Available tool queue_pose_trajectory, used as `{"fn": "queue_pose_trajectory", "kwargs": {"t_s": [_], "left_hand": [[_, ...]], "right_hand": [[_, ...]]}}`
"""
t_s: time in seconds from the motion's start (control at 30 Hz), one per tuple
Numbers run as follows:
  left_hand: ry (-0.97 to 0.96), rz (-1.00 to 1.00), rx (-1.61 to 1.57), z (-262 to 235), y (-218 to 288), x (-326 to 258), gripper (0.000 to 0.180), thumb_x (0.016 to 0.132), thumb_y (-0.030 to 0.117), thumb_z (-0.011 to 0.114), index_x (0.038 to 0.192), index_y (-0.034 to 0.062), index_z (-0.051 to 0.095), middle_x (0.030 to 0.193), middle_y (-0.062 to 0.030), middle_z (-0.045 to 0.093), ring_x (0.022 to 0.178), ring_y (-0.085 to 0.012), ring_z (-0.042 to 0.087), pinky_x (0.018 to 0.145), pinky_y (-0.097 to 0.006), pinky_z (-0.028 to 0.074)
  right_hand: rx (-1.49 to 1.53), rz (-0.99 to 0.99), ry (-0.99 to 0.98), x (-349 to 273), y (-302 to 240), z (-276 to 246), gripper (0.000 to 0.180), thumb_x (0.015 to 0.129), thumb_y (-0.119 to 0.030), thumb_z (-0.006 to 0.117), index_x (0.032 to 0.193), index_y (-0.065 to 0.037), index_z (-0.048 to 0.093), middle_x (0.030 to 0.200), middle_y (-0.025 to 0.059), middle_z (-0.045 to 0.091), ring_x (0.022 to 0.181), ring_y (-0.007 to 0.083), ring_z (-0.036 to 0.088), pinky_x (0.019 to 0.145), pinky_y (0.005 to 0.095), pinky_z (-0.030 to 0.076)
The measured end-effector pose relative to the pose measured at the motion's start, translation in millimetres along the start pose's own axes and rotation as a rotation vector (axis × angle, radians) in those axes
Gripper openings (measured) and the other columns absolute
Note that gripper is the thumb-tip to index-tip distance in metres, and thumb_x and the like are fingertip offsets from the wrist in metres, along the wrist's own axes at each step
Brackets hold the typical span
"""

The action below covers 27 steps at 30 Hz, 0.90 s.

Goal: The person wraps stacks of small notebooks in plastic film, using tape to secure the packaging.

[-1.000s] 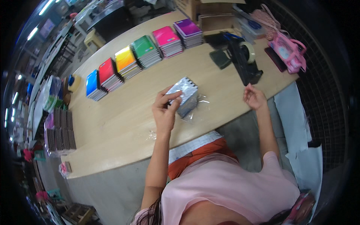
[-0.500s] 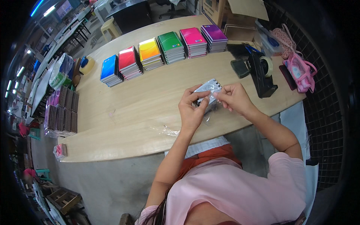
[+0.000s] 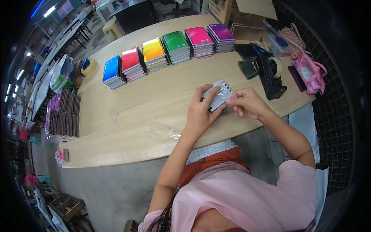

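Observation:
A small stack of spiral notebooks (image 3: 223, 94), pale on top and sheathed in shiny clear plastic, is held above the near part of the table. My left hand (image 3: 198, 112) grips it from the left, thumb and fingers around its sides. At its right edge my right hand (image 3: 249, 103) is closed in a pinch, apparently on the plastic wrap, with the other fingers curled. The pinched bit is too small to make out clearly. Loose clear plastic (image 3: 170, 133) lies on the table beside my left wrist.
Notebook stacks in blue (image 3: 111, 68), red, yellow, green (image 3: 175, 41), pink and purple line the table's far side. A black tape dispenser (image 3: 270, 79) and pink pouch (image 3: 311, 75) sit right. Wrapped notebooks (image 3: 63, 116) are piled left, near a small wrapped pack (image 3: 62, 156).
My left fingers have spread wider over the notebooks, uncovering more of their top. My right hand has shifted slightly right, away from my left thumb, to the pack's right edge.

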<state>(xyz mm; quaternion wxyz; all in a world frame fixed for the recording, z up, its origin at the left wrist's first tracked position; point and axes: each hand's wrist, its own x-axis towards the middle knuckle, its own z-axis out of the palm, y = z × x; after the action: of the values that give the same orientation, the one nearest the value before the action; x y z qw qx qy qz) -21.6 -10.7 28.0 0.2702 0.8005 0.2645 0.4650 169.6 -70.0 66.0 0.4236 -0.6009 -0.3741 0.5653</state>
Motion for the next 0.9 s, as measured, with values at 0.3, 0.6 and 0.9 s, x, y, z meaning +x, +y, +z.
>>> {"fn": "queue_pose_trajectory", "kwargs": {"t_s": [0.3, 0.6, 0.9], "left_hand": [[0.016, 0.005, 0.046, 8, -7, -4, 0.049, 0.071, 0.009, 0.08, 0.119, 0.0106, 0.068, 0.122, -0.0199, 0.058, 0.108, -0.0338, 0.062, 0.087, -0.041, 0.054], [0.017, -0.034, 0.008, 5, 0, 3, 0.049, 0.07, 0.009, 0.08, 0.117, 0.0091, 0.066, 0.12, -0.02, 0.06, 0.106, -0.0333, 0.063, 0.084, -0.039, 0.054], [-0.094, -0.103, -0.06, -3, -9, 10, 0.075, 0.065, 0.013, 0.087, 0.128, 0.0009, 0.047, 0.117, -0.0192, 0.058, 0.109, -0.0341, 0.059, 0.092, -0.04, 0.048]], "right_hand": [[0.381, 0.203, -0.136, -8, -7, -1, 0.019, 0.091, -0.019, 0.07, 0.085, -0.002, 0.064, 0.06, -0.0018, 0.054, 0.042, 0.0057, 0.044, 0.039, 0.0206, 0.035], [0.513, -0.049, -0.101, 7, 51, 10, 0.019, 0.094, -0.017, 0.066, 0.085, 0.0, 0.063, 0.061, -0.0008, 0.052, 0.044, 0.0072, 0.045, 0.041, 0.0222, 0.037], [0.09, -0.383, 0.143, 25, 76, 21, 0.03, 0.092, -0.024, 0.07, 0.075, 0.0, 0.064, 0.054, 0.0022, 0.054, 0.045, 0.0075, 0.048, 0.041, 0.0246, 0.038]]}}
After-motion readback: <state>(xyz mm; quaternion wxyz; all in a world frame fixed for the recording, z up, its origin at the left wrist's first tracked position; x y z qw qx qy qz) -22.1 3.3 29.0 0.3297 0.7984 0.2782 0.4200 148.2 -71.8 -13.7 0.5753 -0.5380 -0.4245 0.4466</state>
